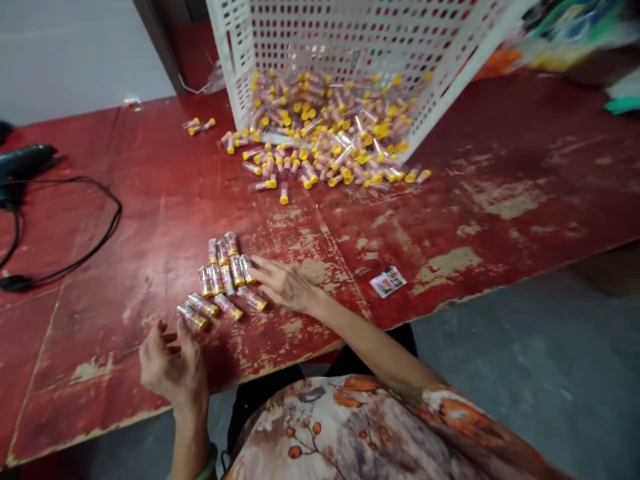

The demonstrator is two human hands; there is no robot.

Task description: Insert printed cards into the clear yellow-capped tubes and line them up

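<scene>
"Where are the hands?"
"The right hand (285, 283) lies spread, fingertips against a cluster of labelled yellow-capped tubes (223, 277) on the desk (450, 213). The left hand (173, 363) is half-curled, empty, near them."
"Others?"
"Loose tubes (320, 133) spill from a tipped white perforated crate (350, 40)."

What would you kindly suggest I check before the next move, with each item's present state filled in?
1. The right hand holds nothing, its fingertips at the near group of yellow-capped tubes: ok.
2. The left hand is open and empty above the red table: ok.
3. Tubes in the near group all lie the same way: not ok, the front ones lie at an angle to the rest.
4. The black cable lies apart from both hands: ok.
5. Every tube in the loose pile by the tipped white crate has its cap: cannot tell, the pile is too dense.
</scene>
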